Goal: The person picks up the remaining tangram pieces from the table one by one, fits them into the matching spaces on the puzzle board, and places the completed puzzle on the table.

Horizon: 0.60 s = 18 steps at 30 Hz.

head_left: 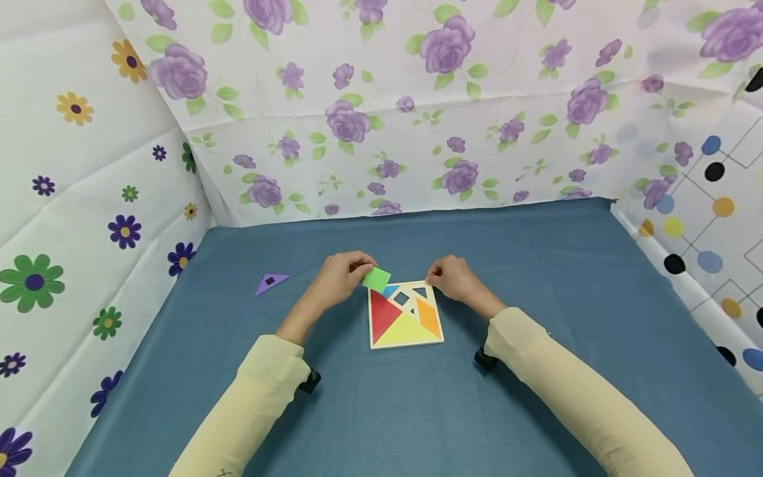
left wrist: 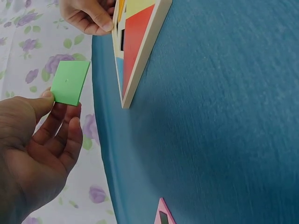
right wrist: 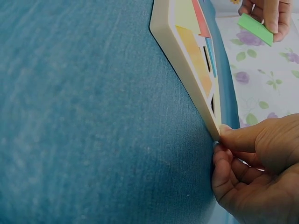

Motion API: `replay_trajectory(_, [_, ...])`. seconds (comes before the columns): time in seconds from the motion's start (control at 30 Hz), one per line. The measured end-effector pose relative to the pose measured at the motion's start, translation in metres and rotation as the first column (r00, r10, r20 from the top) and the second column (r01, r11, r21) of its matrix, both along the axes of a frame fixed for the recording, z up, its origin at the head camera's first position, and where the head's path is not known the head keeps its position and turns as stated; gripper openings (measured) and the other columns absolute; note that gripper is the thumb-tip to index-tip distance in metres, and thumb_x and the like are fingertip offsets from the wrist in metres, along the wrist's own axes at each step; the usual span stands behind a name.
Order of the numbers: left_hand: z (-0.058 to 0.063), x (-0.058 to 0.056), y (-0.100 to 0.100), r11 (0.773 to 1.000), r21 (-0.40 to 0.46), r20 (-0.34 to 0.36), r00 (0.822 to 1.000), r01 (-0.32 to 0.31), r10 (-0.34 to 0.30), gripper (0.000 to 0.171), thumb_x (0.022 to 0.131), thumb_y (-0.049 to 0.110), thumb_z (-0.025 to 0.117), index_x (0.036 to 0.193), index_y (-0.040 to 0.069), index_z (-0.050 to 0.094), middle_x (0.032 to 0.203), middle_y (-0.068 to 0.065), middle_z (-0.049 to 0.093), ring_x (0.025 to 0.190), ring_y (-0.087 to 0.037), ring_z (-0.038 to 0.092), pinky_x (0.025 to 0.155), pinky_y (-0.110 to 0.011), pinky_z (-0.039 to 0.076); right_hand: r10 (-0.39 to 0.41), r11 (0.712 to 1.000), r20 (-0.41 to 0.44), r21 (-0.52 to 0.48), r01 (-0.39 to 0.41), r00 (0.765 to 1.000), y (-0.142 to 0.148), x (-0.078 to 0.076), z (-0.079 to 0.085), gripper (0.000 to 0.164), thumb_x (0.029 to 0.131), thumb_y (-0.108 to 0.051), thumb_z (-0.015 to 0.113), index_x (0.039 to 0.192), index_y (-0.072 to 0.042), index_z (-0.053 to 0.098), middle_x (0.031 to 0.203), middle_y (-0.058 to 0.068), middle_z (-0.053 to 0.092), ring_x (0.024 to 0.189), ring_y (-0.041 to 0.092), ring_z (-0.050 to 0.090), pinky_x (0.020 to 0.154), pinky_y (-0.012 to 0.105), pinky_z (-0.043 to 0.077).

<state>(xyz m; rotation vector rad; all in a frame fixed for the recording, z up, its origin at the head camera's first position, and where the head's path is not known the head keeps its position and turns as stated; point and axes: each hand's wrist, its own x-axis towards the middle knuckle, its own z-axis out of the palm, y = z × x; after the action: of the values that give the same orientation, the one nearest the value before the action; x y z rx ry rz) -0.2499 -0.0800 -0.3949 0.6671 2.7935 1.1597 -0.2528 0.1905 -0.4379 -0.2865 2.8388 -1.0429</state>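
Between thumb and fingers, my left hand (head_left: 344, 275) pinches a green square tile (head_left: 377, 279), held over the top left corner of a wooden tangram board (head_left: 408, 345). The board lies flat and keeps a red triangle (head_left: 381, 317), a yellow triangle (head_left: 405, 331), an orange parallelogram (head_left: 427, 316) and a blue piece (head_left: 390, 290), which the green tile partly covers in the head view. Dark openings show in its upper part. At the board's far right corner, my right hand (head_left: 456, 277) grips the rim with thumb and fingertips (right wrist: 226, 133).
A small purple triangle (head_left: 277, 277) with a dark mark in it lies left of my left hand. Blue cloth (head_left: 381, 411) covers the table. Flowered sheets (head_left: 405, 132) hang behind and at the left, a dotted one (head_left: 709, 258) at the right.
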Motion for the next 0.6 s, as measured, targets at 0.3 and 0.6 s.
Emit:
replay_trajectory(0.3, [-0.005, -0.002, 0.006, 1.000, 0.005, 0.010, 1.000, 0.014, -0.014, 0.018, 0.104, 0.015, 0.064, 0.116, 0.008, 0.075, 0.099, -0.006, 0.071, 0.083, -0.019, 0.060, 0.072, -0.032, 0.051, 0.001, 1.000, -0.009, 0.007, -0.001, 1.000, 0.001, -0.002, -0.001, 0.013, 0.101, -0.009, 0.067, 0.092, -0.005, 0.076, 0.084, 0.007, 0.068, 0.064, 0.018, 0.052, 0.062, 0.032, 0.043])
replay_trajectory(0.6, [-0.013, -0.003, 0.013, 1.000, -0.003, 0.038, 0.999, 0.028, -0.028, 0.018, 0.105, 0.015, 0.062, 0.117, 0.009, 0.075, 0.101, -0.006, 0.071, 0.084, -0.020, 0.061, 0.073, -0.032, 0.052, -0.003, 1.000, 0.002, -0.007, 0.003, 1.000, 0.002, -0.002, -0.003, 0.013, 0.101, -0.009, 0.068, 0.092, -0.006, 0.076, 0.083, 0.007, 0.068, 0.062, 0.018, 0.052, 0.061, 0.032, 0.043])
